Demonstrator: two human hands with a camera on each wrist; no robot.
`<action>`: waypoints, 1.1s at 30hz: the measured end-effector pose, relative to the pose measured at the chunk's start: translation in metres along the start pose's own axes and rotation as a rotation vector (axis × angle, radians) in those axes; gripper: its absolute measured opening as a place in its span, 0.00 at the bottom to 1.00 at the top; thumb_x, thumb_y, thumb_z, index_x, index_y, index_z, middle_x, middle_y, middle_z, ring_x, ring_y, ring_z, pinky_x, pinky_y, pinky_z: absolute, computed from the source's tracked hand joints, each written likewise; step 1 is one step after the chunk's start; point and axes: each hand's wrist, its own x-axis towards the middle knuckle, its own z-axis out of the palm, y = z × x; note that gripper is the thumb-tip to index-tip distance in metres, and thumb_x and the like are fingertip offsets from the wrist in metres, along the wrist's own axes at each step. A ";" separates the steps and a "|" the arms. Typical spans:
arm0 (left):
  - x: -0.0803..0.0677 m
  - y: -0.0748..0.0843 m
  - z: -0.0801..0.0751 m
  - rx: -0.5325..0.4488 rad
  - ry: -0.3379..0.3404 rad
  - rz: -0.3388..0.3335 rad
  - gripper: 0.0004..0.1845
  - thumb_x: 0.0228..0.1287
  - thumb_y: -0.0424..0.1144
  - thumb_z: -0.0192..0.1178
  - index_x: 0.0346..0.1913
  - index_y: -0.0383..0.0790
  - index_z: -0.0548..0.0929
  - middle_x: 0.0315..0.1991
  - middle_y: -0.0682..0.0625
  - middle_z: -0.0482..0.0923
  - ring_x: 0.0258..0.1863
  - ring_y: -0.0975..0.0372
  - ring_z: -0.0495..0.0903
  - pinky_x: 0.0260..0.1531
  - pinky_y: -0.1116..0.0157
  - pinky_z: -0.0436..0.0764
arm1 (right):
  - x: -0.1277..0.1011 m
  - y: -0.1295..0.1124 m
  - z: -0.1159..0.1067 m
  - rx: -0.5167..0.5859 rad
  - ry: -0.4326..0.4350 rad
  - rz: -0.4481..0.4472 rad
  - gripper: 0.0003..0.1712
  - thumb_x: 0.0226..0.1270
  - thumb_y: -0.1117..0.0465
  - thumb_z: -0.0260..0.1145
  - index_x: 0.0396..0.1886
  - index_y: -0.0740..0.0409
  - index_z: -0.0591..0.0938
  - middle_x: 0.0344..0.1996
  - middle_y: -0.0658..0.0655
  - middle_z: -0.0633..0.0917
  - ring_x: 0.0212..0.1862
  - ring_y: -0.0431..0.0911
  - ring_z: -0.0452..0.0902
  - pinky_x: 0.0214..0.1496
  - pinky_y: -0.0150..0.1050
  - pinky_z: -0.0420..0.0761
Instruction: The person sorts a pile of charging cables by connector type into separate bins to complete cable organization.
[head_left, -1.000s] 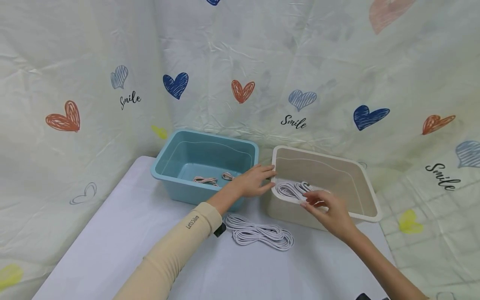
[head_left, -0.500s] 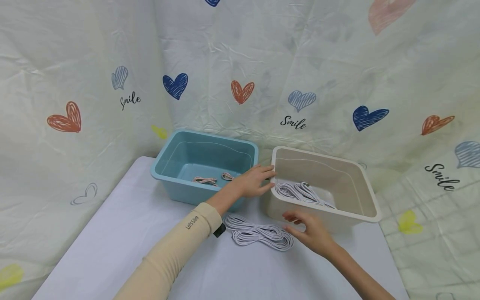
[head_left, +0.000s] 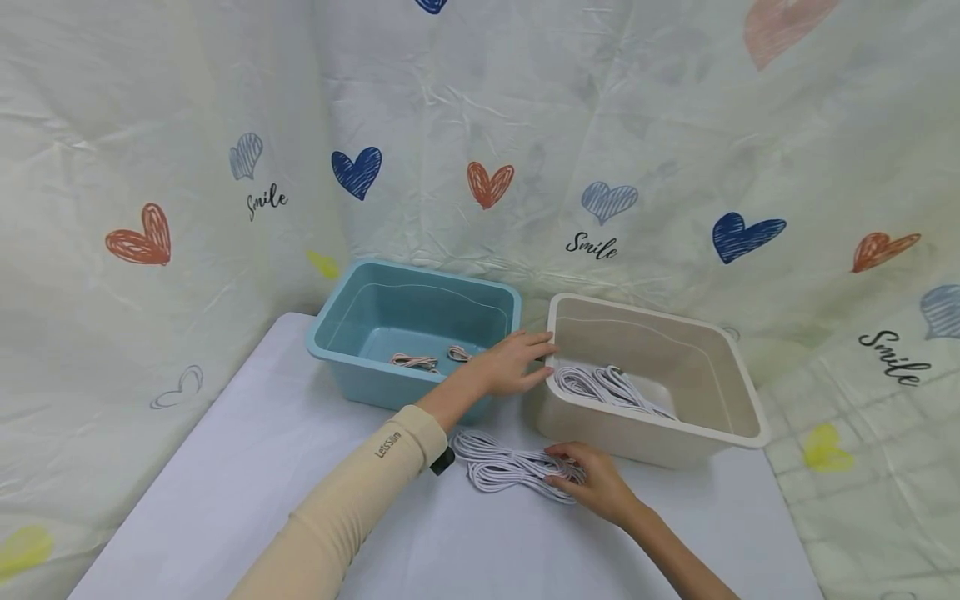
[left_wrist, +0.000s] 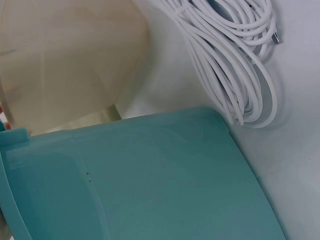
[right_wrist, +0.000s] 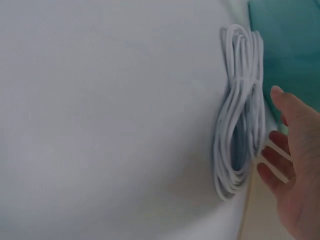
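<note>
The right hand rests on the near end of a white cable bundle that lies on the table just in front of the cream bin. Its fingers are slightly bent and touch the loops without closing round them, so this looks like the start of a pick-up. The left hand lies flat and relaxed against the cream bin's left corner, beside the blue bin, apparently steadying it. Another white cable lies inside the cream bin. The next move probably calls for gathering all the loops in one grasp so none trail.
</note>
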 end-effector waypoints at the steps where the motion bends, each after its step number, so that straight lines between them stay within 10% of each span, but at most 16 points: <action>1: 0.000 0.000 0.000 -0.001 0.000 0.000 0.26 0.85 0.47 0.51 0.76 0.40 0.73 0.81 0.41 0.63 0.81 0.50 0.63 0.83 0.50 0.54 | 0.000 0.002 0.004 -0.001 0.011 -0.006 0.21 0.63 0.60 0.80 0.53 0.63 0.87 0.49 0.57 0.90 0.50 0.56 0.87 0.49 0.47 0.89; 15: 0.000 0.001 0.000 -0.019 0.009 0.006 0.26 0.84 0.46 0.52 0.76 0.38 0.74 0.81 0.40 0.63 0.81 0.50 0.63 0.83 0.51 0.54 | 0.003 0.016 0.036 -0.039 0.098 -0.039 0.24 0.58 0.62 0.82 0.55 0.61 0.88 0.50 0.56 0.90 0.53 0.58 0.84 0.56 0.55 0.82; 33: 0.000 -0.001 0.000 -0.009 -0.019 -0.017 0.26 0.85 0.47 0.50 0.78 0.41 0.72 0.82 0.43 0.61 0.82 0.51 0.61 0.83 0.51 0.52 | -0.009 -0.011 0.015 -0.003 0.029 0.061 0.20 0.69 0.63 0.74 0.58 0.65 0.85 0.50 0.54 0.83 0.52 0.51 0.80 0.53 0.45 0.82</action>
